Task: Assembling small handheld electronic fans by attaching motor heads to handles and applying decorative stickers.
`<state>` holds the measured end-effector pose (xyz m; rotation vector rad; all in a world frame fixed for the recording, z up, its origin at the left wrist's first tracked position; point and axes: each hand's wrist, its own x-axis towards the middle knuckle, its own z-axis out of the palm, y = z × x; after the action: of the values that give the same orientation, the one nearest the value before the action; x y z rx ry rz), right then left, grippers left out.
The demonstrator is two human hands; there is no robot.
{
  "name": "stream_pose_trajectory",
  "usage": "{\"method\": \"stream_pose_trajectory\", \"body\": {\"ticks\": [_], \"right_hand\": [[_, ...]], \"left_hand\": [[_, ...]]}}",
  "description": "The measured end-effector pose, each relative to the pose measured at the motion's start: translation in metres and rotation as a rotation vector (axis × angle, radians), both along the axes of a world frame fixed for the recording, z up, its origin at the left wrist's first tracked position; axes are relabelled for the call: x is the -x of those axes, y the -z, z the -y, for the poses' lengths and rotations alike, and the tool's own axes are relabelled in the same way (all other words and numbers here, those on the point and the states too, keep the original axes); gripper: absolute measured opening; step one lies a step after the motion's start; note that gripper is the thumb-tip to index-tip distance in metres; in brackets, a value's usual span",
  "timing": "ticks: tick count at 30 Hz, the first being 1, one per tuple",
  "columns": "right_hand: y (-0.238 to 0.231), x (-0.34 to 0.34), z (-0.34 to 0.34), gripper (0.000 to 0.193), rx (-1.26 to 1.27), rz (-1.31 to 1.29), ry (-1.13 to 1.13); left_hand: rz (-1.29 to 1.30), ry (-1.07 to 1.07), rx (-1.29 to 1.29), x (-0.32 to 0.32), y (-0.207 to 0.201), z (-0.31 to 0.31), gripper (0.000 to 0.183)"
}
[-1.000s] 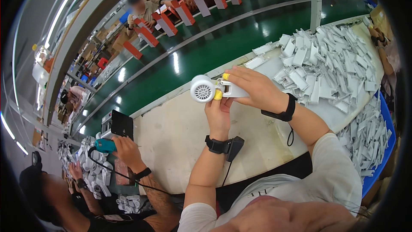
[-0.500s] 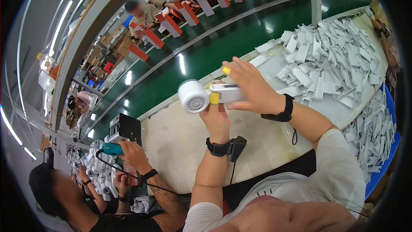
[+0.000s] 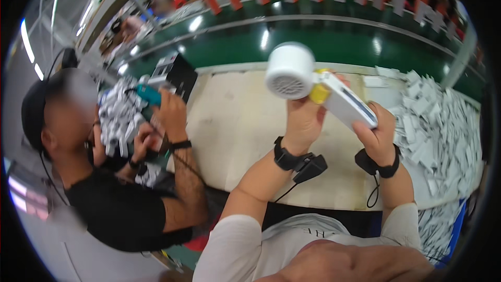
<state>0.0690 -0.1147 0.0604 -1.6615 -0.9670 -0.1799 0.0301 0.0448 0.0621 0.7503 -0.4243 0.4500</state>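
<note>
A white hair-dryer-like device is held up over the table, its round head (image 3: 290,70) with a spiral grille at the upper left. From the head a flat white handle (image 3: 346,102) with a dark slot slants down to the right. My left hand (image 3: 303,120) is closed around the joint of head and handle, a yellow cover showing on a digit there. At the handle's lower end my right hand (image 3: 380,134) grips with thumb and fingers. Dark straps with small units circle both wrists.
On the right lies a big heap of white plastic shells (image 3: 430,130) on the pale table (image 3: 229,125). A co-worker (image 3: 125,198) at left holds a teal power tool (image 3: 148,95) near a black box (image 3: 179,75) and white parts. Beyond runs a green conveyor (image 3: 235,42) with red-and-white boxes.
My right hand has come down from above the handle and now grips its end. The handle has swung from level to slanting. My view has turned leftward.
</note>
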Motion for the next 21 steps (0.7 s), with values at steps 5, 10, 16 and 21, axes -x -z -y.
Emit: {"method": "stream_pose_trajectory", "body": {"ticks": [5, 10, 16, 21], "right_hand": [[0.021, -0.006, -0.005, 0.031, 0.003, 0.107, 0.016], [0.017, -0.01, -0.013, 0.021, 0.435, -0.158, -0.087], [0.008, -0.021, 0.008, 0.025, 0.579, 0.16, 0.026], [0.01, -0.025, 0.002, 0.03, 0.595, 0.227, 0.025]], "left_hand": [[-0.099, 0.021, 0.009, -0.004, 0.001, -0.006, 0.026], [-0.206, -0.215, -0.18, -0.01, 0.011, -0.036, 0.024], [-0.689, -1.036, -1.788, -0.013, 0.061, -0.146, 0.027], [-0.624, -1.359, -1.838, 0.022, 0.115, -0.267, 0.019]]}}
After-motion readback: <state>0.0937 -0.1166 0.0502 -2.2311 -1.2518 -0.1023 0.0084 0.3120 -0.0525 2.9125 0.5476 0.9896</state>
